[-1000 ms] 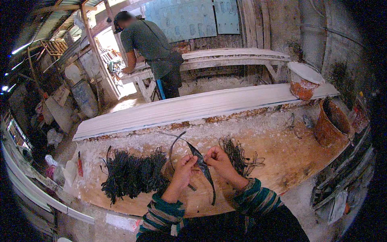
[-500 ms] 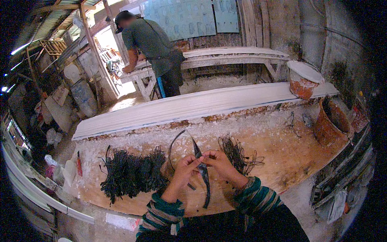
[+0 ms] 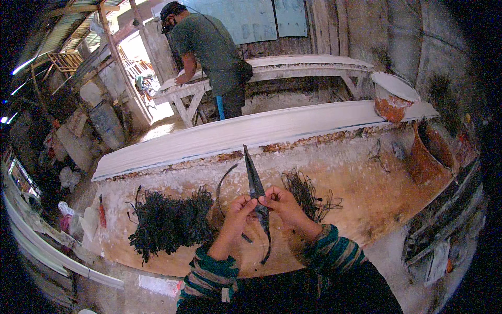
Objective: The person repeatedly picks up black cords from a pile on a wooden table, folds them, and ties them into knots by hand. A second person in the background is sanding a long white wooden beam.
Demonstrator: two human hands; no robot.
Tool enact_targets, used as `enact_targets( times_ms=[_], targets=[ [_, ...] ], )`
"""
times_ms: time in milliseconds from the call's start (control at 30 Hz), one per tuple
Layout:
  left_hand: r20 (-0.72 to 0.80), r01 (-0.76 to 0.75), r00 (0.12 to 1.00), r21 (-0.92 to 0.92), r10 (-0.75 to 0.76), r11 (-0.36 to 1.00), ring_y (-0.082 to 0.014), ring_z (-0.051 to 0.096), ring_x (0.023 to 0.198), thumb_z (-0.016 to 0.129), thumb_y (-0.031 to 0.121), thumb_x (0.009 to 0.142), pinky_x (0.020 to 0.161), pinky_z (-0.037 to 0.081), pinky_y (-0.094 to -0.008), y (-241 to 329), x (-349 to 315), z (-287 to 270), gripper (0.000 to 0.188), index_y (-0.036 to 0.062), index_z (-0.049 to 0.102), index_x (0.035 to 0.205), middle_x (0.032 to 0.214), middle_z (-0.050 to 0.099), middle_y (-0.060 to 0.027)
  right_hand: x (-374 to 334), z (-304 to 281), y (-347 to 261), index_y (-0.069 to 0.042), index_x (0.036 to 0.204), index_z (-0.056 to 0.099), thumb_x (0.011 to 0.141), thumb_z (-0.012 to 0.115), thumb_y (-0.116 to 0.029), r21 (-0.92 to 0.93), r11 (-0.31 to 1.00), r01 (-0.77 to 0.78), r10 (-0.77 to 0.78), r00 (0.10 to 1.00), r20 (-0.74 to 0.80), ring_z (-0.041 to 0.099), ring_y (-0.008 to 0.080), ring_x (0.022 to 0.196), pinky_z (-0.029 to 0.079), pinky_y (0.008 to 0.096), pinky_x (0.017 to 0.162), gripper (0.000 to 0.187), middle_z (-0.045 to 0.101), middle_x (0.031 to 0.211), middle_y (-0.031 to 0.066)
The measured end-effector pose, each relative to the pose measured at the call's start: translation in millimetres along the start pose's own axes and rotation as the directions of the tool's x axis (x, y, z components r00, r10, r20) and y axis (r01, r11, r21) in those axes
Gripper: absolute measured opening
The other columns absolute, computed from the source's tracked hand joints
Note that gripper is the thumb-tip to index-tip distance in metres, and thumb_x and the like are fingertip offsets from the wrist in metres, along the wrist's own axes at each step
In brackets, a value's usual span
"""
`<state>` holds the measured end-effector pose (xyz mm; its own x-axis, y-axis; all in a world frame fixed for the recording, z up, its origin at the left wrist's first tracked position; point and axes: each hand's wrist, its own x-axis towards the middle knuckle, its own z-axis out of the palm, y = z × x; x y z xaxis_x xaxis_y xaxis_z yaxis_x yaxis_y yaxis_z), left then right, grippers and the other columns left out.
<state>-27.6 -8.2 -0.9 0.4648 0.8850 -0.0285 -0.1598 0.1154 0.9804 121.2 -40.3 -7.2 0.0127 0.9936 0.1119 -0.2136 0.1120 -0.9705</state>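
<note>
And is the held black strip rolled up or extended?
Extended: the black strip reaches above and below the left hand and the right hand.

A broad, tan wooden table [image 3: 366, 201] is coated with crusted white residue along its far part, where it is bordered by a long, white, ridged slab [image 3: 225, 137]. On its left half, a thick bundle of black looped cords [image 3: 170, 220] is laid, with a narrow, curved black strip [image 3: 219, 191] placed beside it. A smaller dark cord bundle [image 3: 299, 191] is set farther right; a rust-orange bucket [image 3: 422, 166] is stood at the right end.
</note>
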Motion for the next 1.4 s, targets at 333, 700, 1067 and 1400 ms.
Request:
enact_targets(
  times_ms=[333, 700, 1067, 1400],
  targets=[
    [-0.096, -0.06, 0.993, 0.133, 0.073, 0.989, -0.0063, 0.047, 0.056, 0.054, 0.02, 0.081, 0.049, 0.039, -0.0198, 10.8, -5.2, 4.2, 0.015, 0.0076, 0.051, 0.075, 0.064, 0.052, 0.0014, -1.3, 3.2, -9.2, -0.007, 0.08, 0.05, 0.071, 0.065, -0.011, -0.15, 0.987, 0.052, -0.048, 0.998, 0.027, 0.046, 0.0053, 0.063, 0.039, 0.0196, 0.057, 0.018, 0.049, 0.068, -0.0035],
    [0.047, -0.099, 0.994, 0.058, 0.096, 0.993, -0.0078, 0.053, 0.066, 0.055, 0.011, 0.079, 0.053, 0.043, -0.022, -9.0, 8.6, -7.0, 0.014, 0.0086, 0.05, 0.092, 0.079, 0.057, 0.0003, 3.2, -2.0, 1.1, -0.007, 0.085, 0.051, 0.073, 0.062, -0.009, -0.154, 0.986, 0.072, -0.065, 0.997, 0.047, 0.048, 0.007, 0.066, 0.042, 0.0214, 0.059, 0.016, 0.049, 0.072, -0.002],
    [-0.027, -0.136, 0.99, 0.069, 0.138, 0.988, -0.0092, 0.054, 0.072, 0.052, 0.004, 0.079, 0.065, 0.044, -0.0225, -0.3, 4.3, -2.3, 0.011, 0.0035, 0.052, 0.09, 0.083, 0.058, -0.0016, -1.3, 1.8, -3.3, -0.005, 0.092, 0.048, 0.071, 0.063, -0.005, -0.131, 0.991, 0.019, -0.006, 0.995, 0.101, 0.05, 0.009, 0.069, 0.044, 0.0232, 0.058, 0.027, 0.049, 0.071, -0.0014],
    [0.055, -0.078, 0.996, 0.06, 0.075, 0.995, -0.0102, 0.053, 0.077, 0.053, 0.002, 0.078, 0.069, 0.043, -0.024, -1.8, 3.9, -0.8, 0.017, 0.004, 0.05, 0.094, 0.085, 0.057, -0.0018, 0.1, -2.7, -0.8, -0.006, 0.093, 0.047, 0.073, 0.06, -0.005, -0.173, 0.975, 0.137, -0.13, 0.99, 0.05, 0.047, 0.0074, 0.069, 0.043, 0.0223, 0.061, 0.024, 0.05, 0.075, -0.0014]
  ],
)
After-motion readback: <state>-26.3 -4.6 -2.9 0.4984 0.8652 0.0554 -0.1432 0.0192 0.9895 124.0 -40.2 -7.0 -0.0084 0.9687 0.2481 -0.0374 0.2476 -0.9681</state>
